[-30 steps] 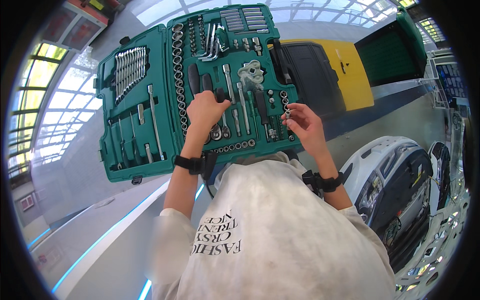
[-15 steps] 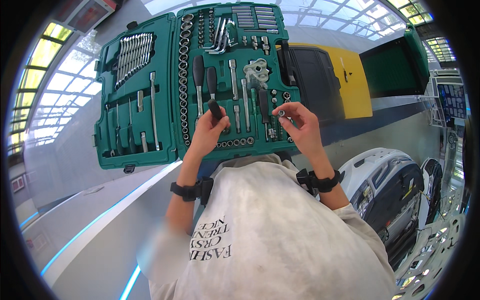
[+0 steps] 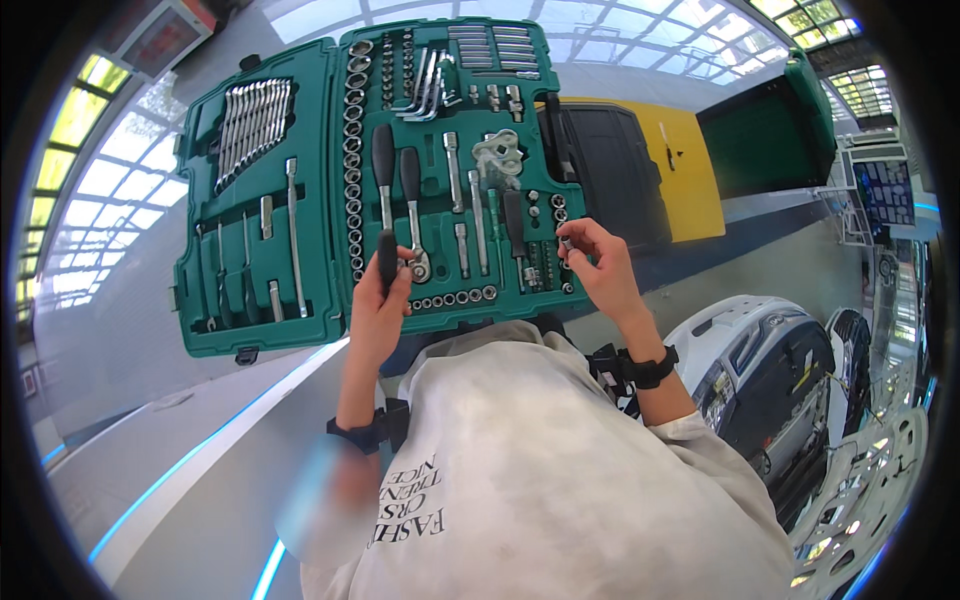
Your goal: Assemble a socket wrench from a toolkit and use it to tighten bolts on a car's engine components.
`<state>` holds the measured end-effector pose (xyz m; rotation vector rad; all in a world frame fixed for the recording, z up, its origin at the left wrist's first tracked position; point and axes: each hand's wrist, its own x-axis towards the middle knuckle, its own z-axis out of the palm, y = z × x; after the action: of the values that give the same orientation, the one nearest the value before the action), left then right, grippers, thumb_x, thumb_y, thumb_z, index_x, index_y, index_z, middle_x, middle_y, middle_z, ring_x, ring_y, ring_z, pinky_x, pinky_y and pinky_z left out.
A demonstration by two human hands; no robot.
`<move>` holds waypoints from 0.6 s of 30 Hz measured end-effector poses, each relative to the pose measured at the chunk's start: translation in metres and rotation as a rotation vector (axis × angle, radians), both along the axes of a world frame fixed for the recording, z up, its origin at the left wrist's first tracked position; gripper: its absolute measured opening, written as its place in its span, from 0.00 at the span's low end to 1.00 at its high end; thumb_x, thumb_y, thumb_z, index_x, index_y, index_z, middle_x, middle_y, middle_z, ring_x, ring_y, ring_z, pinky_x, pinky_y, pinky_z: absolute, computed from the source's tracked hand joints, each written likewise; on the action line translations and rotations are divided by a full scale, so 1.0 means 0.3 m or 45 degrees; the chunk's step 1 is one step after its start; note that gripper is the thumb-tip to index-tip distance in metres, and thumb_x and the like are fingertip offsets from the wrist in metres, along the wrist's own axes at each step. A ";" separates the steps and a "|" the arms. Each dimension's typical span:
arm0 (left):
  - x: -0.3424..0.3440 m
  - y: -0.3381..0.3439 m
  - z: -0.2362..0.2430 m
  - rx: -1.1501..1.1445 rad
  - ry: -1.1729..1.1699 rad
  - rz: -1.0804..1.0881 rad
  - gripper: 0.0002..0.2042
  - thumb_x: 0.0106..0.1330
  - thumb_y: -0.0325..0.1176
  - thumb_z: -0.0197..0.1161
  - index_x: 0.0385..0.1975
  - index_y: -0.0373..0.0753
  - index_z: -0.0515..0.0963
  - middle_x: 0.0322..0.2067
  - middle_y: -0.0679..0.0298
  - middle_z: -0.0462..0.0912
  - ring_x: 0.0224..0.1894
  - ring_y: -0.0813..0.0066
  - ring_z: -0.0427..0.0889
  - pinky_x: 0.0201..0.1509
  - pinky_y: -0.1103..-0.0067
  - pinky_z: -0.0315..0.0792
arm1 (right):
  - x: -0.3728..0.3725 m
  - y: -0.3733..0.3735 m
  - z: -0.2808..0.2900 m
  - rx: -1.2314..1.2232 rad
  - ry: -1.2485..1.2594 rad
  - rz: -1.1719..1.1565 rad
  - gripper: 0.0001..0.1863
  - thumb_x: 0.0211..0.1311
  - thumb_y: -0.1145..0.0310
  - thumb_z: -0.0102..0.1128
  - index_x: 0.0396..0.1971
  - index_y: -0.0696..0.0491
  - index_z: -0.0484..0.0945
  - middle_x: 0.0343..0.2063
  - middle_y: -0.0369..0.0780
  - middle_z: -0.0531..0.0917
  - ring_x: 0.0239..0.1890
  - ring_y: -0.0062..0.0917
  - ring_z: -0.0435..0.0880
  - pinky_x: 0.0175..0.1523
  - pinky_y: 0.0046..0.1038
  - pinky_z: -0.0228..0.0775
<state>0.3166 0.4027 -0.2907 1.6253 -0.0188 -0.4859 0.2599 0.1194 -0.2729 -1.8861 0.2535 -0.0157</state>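
Note:
My left hand [image 3: 378, 318] is closed around a tool with a black handle [image 3: 388, 260], held over the near side of the green tool case [image 3: 330, 345]. Its working end is hidden. Between the thumb and fingers of my right hand [image 3: 602, 272] is a small metal socket [image 3: 566, 243], above the case's right edge. Two black-handled ratchets [image 3: 410, 178] lie in the case beside my left hand. Farther right in the tray are extension bars [image 3: 452, 172] and a screwdriver-like handle [image 3: 514, 225]. A column of chrome sockets [image 3: 353, 160] runs along the hinge side.
Combination wrenches [image 3: 255, 125] fill the case's left lid, with a long bar [image 3: 295, 235] below them. Hex keys [image 3: 425, 85] lie at the back. A yellow-and-black surface [image 3: 680, 170] adjoins the case on the right. White car body parts [image 3: 745, 330] stand at the lower right.
My left hand has moved left and toward me with the black-handled tool, uncovering a ratchet head. My right hand has shifted slightly right relative to the case, still pinching the socket. The whole view shifted a little.

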 end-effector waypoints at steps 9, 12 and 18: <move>0.022 0.270 0.095 0.469 -0.165 -0.220 0.09 0.66 0.27 0.53 0.45 0.38 0.73 0.19 0.75 0.61 0.22 0.88 0.58 0.24 0.86 0.52 | -0.076 -0.088 -0.042 0.001 0.032 -0.234 0.07 0.51 0.80 0.46 0.30 0.58 0.73 0.20 0.31 0.73 0.22 0.09 0.66 0.27 0.15 0.55; 0.186 0.457 0.204 0.809 -0.390 -0.271 0.08 0.65 0.28 0.54 0.42 0.37 0.73 0.19 0.72 0.61 0.23 0.85 0.58 0.26 0.82 0.54 | -0.084 -0.080 -0.038 -0.096 0.060 -0.175 0.06 0.51 0.79 0.47 0.30 0.57 0.72 0.20 0.31 0.73 0.21 0.10 0.66 0.27 0.16 0.56; 0.650 0.884 0.381 1.208 -0.835 -0.046 0.09 0.66 0.31 0.52 0.42 0.36 0.74 0.22 0.68 0.67 0.24 0.80 0.64 0.29 0.81 0.59 | -0.129 -0.130 -0.008 -0.206 0.050 -0.275 0.05 0.52 0.77 0.50 0.29 0.57 0.74 0.16 0.32 0.70 0.20 0.12 0.65 0.26 0.17 0.55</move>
<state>0.5114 0.6679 -0.1763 2.6621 -0.3520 0.0763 0.2213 0.0805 -0.2754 -2.0125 0.4944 -0.1493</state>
